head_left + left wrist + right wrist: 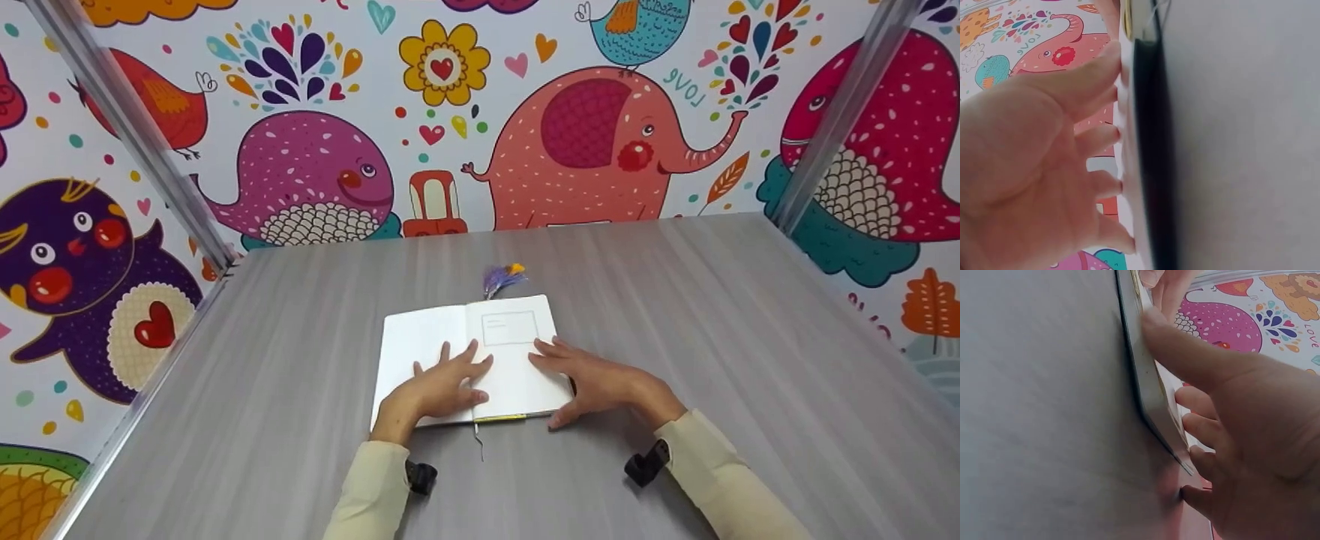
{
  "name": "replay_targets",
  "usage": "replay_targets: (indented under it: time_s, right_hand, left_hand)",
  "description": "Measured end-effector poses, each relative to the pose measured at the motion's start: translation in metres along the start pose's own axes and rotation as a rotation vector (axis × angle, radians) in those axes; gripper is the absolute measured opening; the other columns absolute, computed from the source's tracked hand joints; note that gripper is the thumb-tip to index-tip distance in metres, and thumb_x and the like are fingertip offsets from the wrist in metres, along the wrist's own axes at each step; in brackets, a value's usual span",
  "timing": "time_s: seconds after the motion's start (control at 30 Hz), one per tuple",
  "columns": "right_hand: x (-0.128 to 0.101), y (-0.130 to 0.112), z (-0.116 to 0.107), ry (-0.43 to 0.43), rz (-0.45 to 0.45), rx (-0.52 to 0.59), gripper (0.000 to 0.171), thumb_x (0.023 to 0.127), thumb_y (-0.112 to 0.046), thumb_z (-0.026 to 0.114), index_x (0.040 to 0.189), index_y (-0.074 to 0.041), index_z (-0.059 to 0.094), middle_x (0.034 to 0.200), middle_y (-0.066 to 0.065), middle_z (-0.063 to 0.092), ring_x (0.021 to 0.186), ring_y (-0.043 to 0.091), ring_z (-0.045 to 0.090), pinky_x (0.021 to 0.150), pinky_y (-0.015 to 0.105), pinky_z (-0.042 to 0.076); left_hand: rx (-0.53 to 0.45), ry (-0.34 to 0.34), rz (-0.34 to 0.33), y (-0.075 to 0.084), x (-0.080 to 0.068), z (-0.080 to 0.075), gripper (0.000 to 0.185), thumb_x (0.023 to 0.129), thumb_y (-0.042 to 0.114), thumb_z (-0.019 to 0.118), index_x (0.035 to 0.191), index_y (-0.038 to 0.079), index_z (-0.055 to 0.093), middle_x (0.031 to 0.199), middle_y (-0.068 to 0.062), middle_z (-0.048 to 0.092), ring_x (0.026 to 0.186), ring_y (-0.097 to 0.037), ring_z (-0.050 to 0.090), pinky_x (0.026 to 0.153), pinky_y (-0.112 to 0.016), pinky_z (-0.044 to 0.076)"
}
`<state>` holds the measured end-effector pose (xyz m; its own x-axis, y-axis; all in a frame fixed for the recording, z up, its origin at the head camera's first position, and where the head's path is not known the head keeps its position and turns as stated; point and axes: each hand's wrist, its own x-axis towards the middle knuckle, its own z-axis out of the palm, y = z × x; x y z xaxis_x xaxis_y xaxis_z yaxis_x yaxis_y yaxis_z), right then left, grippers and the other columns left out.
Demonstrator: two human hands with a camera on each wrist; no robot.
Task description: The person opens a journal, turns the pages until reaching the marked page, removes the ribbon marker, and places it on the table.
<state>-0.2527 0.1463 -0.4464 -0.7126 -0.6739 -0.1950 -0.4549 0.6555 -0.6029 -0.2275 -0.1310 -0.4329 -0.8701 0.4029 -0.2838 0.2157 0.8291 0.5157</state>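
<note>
My cream sleeves [375, 487] sit lowest in frame; above them my left hand [442, 386] and right hand [592, 382] lie flat, fingers spread, pressing the smooth white pages of an open notebook [510, 330] at centre on the grey wood-grain tabletop [262, 390].

Grey wood-grain tabletop [675, 315] fills near and middle ground. Far wall [525, 45], left and right walls papered white with bright cartoon animals: pink elephant [585, 150], purple whale [315, 172]. Slanted metal posts [127, 127] at far corners. Even light.
</note>
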Motion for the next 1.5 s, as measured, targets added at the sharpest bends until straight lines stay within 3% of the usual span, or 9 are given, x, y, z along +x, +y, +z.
replay_targets:
  time_s: [0.2, 0.47, 0.67, 0.8, 1.03, 1.27, 1.37, 1.5]
  right_hand:
    - [-0.002, 0.0, 0.0, -0.018, 0.002, -0.023, 0.103, 0.076, -0.039, 0.086, 0.158, -0.011, 0.03, 0.17, 0.01, 0.016, 0.157, 0.039, 0.006, 0.123, 0.063, 0.017]
    - [-0.002, 0.003, -0.003, -0.037, -0.013, 0.024, 0.095, 0.081, -0.042, 0.082, 0.157, -0.013, 0.032, 0.169, 0.011, 0.016, 0.157, 0.039, 0.004, 0.123, 0.063, 0.014]
    - [-0.002, 0.004, -0.004, -0.052, 0.026, 0.05, 0.089, 0.083, -0.046, 0.079, 0.157, -0.019, 0.035, 0.17, 0.004, 0.016, 0.159, 0.034, 0.002, 0.125, 0.062, 0.012]
    - [-0.002, 0.006, -0.005, -0.049, 0.035, 0.065, 0.083, 0.085, -0.046, 0.077, 0.155, -0.021, 0.04, 0.17, 0.002, 0.018, 0.159, 0.033, 0.003, 0.125, 0.061, 0.012]
    - [-0.003, 0.011, -0.011, -0.024, -0.045, 0.11, 0.061, 0.088, -0.032, 0.076, 0.144, -0.018, 0.056, 0.166, 0.009, 0.028, 0.157, 0.037, 0.011, 0.124, 0.062, 0.015]
    - [0.0, 0.016, -0.015, 0.108, -0.079, 0.21, 0.021, 0.088, -0.014, 0.076, 0.108, -0.019, 0.08, 0.145, 0.011, 0.058, 0.148, 0.036, 0.038, 0.119, 0.056, 0.032]
    - [0.003, 0.017, -0.014, 0.19, -0.1, 0.204, 0.012, 0.086, -0.015, 0.078, 0.097, -0.018, 0.083, 0.136, 0.009, 0.066, 0.138, 0.034, 0.053, 0.113, 0.05, 0.043]
    - [0.003, 0.015, -0.011, 0.301, -0.111, 0.195, 0.007, 0.084, -0.017, 0.08, 0.091, -0.017, 0.083, 0.132, 0.009, 0.068, 0.128, 0.032, 0.06, 0.103, 0.038, 0.052]
  left_hand:
    - [0.0, 0.002, 0.01, -0.001, -0.001, 0.001, 0.06, 0.1, 0.036, 0.059, 0.155, 0.025, 0.039, 0.17, -0.006, 0.013, 0.155, -0.045, -0.002, 0.111, -0.081, -0.002]
    - [0.003, 0.013, 0.049, -0.008, -0.003, 0.003, 0.06, 0.1, 0.04, 0.056, 0.156, 0.025, 0.038, 0.17, -0.009, 0.014, 0.155, -0.046, 0.0, 0.111, -0.082, -0.002]
    - [0.0, 0.017, 0.035, -0.012, -0.003, 0.001, 0.062, 0.099, 0.044, 0.058, 0.155, 0.027, 0.038, 0.17, -0.01, 0.014, 0.157, -0.042, 0.002, 0.111, -0.082, -0.003]
    - [-0.009, 0.016, 0.031, -0.012, -0.002, 0.002, 0.063, 0.098, 0.044, 0.06, 0.155, 0.027, 0.039, 0.17, -0.01, 0.014, 0.157, -0.041, 0.002, 0.112, -0.081, -0.003]
    - [-0.009, 0.029, 0.037, -0.011, -0.002, 0.002, 0.062, 0.098, 0.041, 0.061, 0.154, 0.026, 0.041, 0.169, -0.011, 0.015, 0.156, -0.043, 0.002, 0.11, -0.082, -0.003]
    - [-0.017, 0.033, 0.042, -0.012, -0.002, 0.002, 0.062, 0.097, 0.04, 0.062, 0.154, 0.025, 0.042, 0.169, -0.013, 0.015, 0.156, -0.045, 0.002, 0.109, -0.084, -0.003]
    - [-0.017, 0.032, 0.039, -0.011, -0.002, 0.002, 0.062, 0.097, 0.04, 0.062, 0.154, 0.025, 0.042, 0.169, -0.013, 0.014, 0.156, -0.044, 0.002, 0.109, -0.084, -0.003]
    - [-0.013, 0.029, 0.035, -0.009, -0.002, 0.002, 0.063, 0.097, 0.04, 0.062, 0.154, 0.025, 0.042, 0.169, -0.013, 0.015, 0.156, -0.044, 0.003, 0.109, -0.084, -0.003]
